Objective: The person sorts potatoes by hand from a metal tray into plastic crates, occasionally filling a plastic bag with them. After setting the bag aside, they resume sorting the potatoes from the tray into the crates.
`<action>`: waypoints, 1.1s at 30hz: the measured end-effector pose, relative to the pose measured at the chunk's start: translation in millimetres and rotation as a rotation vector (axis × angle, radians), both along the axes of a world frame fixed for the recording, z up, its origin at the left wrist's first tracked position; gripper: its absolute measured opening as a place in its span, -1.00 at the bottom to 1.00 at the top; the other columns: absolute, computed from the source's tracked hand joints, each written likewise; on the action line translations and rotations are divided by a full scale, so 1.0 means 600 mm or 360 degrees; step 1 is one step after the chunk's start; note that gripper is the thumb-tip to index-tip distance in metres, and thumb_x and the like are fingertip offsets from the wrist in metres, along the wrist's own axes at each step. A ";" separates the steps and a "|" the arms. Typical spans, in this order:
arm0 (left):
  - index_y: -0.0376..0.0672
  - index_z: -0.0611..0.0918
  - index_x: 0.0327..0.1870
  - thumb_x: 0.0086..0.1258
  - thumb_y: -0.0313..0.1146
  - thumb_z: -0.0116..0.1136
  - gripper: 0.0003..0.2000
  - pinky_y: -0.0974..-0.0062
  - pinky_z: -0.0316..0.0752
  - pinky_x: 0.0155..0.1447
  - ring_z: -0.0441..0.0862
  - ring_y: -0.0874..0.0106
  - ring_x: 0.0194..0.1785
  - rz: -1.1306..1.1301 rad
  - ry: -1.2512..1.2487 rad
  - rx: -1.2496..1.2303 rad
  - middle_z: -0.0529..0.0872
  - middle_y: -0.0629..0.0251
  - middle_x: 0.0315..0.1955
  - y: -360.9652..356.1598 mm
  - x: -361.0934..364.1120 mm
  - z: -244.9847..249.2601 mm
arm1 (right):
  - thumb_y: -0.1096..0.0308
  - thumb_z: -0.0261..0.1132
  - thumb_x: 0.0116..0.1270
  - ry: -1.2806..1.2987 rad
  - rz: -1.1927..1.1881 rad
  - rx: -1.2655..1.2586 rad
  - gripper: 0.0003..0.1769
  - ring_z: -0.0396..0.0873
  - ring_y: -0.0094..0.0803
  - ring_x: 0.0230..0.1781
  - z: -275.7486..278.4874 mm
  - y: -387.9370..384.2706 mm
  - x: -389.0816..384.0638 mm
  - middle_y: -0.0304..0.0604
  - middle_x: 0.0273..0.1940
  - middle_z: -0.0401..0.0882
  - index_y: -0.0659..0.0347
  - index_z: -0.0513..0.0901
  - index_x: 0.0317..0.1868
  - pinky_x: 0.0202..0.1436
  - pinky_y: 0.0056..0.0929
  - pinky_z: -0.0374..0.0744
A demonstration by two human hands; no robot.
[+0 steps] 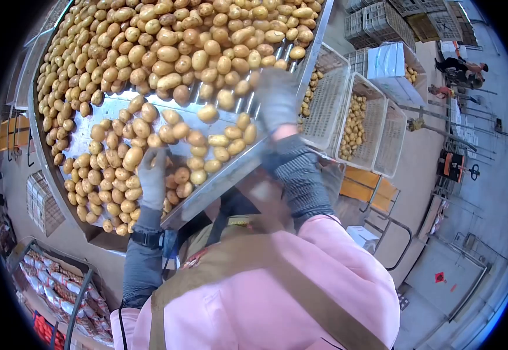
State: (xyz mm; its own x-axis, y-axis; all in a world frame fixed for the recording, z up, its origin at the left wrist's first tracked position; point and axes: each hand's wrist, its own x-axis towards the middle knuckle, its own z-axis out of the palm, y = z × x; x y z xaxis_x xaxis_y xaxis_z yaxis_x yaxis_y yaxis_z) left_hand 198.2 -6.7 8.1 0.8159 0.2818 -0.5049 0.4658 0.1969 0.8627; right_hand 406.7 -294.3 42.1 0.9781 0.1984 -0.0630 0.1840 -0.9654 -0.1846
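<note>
Metal sorting table, long and tilted across the view: heaped thick with yellow potatoes at the far end, thinner toward the near rim, with bare rollers showing between. Just beside its right edge, a row of white mesh crates: first crate with a few potatoes low against its wall, second crate lined with a layer of potatoes, third crate with contents not visible. Further off, a white box with a handful of potatoes at its side, and stacked crates behind. Left hand, in a grey glove, laid down among the near potatoes, fingers bent loosely and close together, touching the potatoes beneath and beside them, not clamped on any single one. Right hand, also gloved, raised over the table's right edge with its back to the camera, blurred; fingers pointing toward the potatoes on the rollers, spread or closed impossible to tell. Potatoes directly under and around the left fingers, just ahead of the right fingertips.
</note>
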 end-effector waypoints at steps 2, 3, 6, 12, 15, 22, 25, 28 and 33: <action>-0.26 0.71 -0.17 0.53 -0.30 0.18 -0.81 0.60 0.48 -0.10 0.55 0.63 -0.20 0.0007 -0.0057 0.0112 0.69 0.42 -0.27 -0.015 0.010 0.031 | 0.20 0.24 0.35 -0.0215 -0.0092 -0.0321 -0.76 0.70 0.00 -0.19 -0.041 -0.043 0.015 -0.07 -0.26 0.73 0.17 0.70 -0.18 -0.07 -0.03 0.61; -0.25 0.71 -0.15 0.53 -0.31 0.18 -0.81 0.61 0.49 -0.12 0.57 0.61 -0.22 -0.0077 -0.0196 0.0243 0.69 0.41 -0.27 -0.028 0.021 0.035 | 0.15 0.26 0.36 -0.0052 -0.0099 -0.0313 -0.72 0.71 -0.05 -0.13 -0.038 -0.045 0.028 -0.06 -0.21 0.74 0.16 0.71 -0.12 -0.04 -0.06 0.63; -0.22 0.70 -0.09 0.51 -0.33 0.22 -0.84 0.65 0.48 -0.26 0.61 0.61 -0.26 -0.0148 -0.0155 0.0020 0.68 0.39 -0.26 -0.082 0.054 0.082 | 0.04 0.29 0.39 0.0294 -0.0160 -0.0074 -0.60 0.72 -0.13 0.02 -0.016 -0.053 0.054 -0.01 -0.08 0.76 0.15 0.72 0.05 0.09 -0.14 0.67; -0.21 0.72 -0.07 0.55 -0.26 0.20 -0.80 0.70 0.44 -0.33 0.55 0.71 -0.24 -0.0196 -0.0065 -0.0220 0.71 0.43 -0.24 -0.113 0.069 0.099 | 0.05 0.36 0.25 -0.0022 -0.0062 0.0341 -0.44 0.61 0.04 0.19 0.033 -0.065 0.123 0.16 0.20 0.60 0.23 0.68 0.15 0.31 -0.16 0.55; -0.22 0.72 -0.08 0.53 -0.30 0.24 -0.82 0.71 0.41 -0.29 0.51 0.75 -0.30 -0.0200 -0.0144 0.0025 0.67 0.49 -0.28 -0.128 0.069 0.091 | 0.12 0.39 0.18 0.0198 -0.0057 0.0060 -0.40 0.60 0.07 0.24 -0.005 -0.012 0.192 0.29 0.22 0.56 0.28 0.64 0.18 0.33 -0.14 0.55; -0.19 0.60 0.14 0.51 -0.18 0.23 -0.66 0.60 0.54 -0.30 0.62 0.57 -0.31 -0.0127 -0.0141 -0.0060 0.70 0.31 -0.23 -0.132 0.116 0.103 | 0.22 0.23 0.36 0.0261 0.0245 -0.0041 -0.43 0.68 0.12 0.09 -0.050 -0.045 0.165 0.23 0.08 0.68 0.23 0.48 0.35 0.14 -0.02 0.64; -0.24 0.59 0.20 0.55 -0.35 0.17 -0.71 0.56 0.52 0.12 0.57 0.56 -0.01 0.0035 -0.0127 -0.0189 0.65 0.33 0.01 -0.148 0.150 0.159 | 0.26 0.26 0.36 0.0338 -0.0238 0.1009 -0.41 0.74 -0.03 -0.12 0.006 -0.031 0.075 0.06 -0.05 0.70 0.09 0.45 0.40 -0.02 -0.07 0.68; -0.24 0.57 0.20 0.45 -0.34 0.21 -0.65 0.35 0.51 0.18 0.57 0.32 0.08 -0.0677 -0.0782 0.0687 0.64 0.17 0.03 -0.180 0.166 0.167 | 0.27 0.25 0.44 0.0874 -0.0473 0.1978 -0.46 0.65 -0.37 -0.21 0.033 -0.011 -0.057 -0.21 -0.12 0.63 0.10 0.43 0.40 -0.12 -0.37 0.65; -0.23 0.58 0.19 0.27 -0.34 0.26 -0.56 0.11 0.52 0.21 0.57 -0.01 0.17 -0.1146 -0.1318 0.1334 0.63 -0.02 0.06 -0.229 0.193 0.148 | 0.01 0.12 0.59 0.0236 -0.0127 0.2033 -0.53 0.51 -0.55 -0.30 0.076 0.013 -0.174 -0.33 -0.20 0.55 0.20 0.48 0.25 -0.25 -0.51 0.54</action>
State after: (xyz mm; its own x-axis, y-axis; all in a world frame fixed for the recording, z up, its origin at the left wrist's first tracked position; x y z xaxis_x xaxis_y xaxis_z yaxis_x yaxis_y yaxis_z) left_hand 313.8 -144.1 96.9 0.8861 -0.3502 0.3038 -0.4595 -0.5771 0.6751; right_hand 302.2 -286.5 87.4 0.9900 0.1401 0.0189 0.0327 -0.0973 -0.9947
